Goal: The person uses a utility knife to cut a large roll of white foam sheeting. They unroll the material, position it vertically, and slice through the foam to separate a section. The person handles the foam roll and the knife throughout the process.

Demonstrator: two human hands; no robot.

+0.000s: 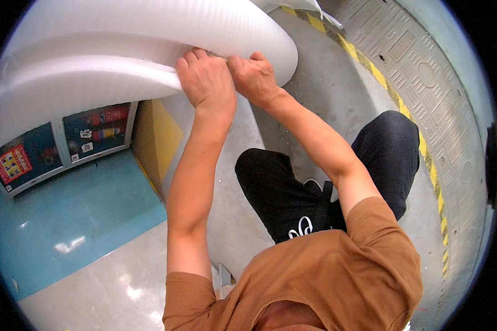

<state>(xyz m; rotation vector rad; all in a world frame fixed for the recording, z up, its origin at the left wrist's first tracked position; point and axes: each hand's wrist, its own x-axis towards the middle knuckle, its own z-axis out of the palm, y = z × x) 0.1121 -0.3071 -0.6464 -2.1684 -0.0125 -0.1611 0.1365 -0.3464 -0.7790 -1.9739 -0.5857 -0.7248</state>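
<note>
Large white foam sheeting, rolled or folded into thick rounded layers, fills the upper left. One layer's edge runs up to my left hand. That hand is closed, its fingers curled over and partly hidden against the foam. Close beside it, my right hand is closed too, with the thumb side up. A thin strip shows between the two hands at the foam's surface. I cannot make out what it is, and my fingers cover most of it. Both arms reach forward, nearly together at the hands.
Below the foam at left stands a glass-fronted cabinet with red fire extinguishers. Blue floor lies before it. Yellow-black hazard tape curves along the right, beside a textured metal plate. My bent knees are below my right arm.
</note>
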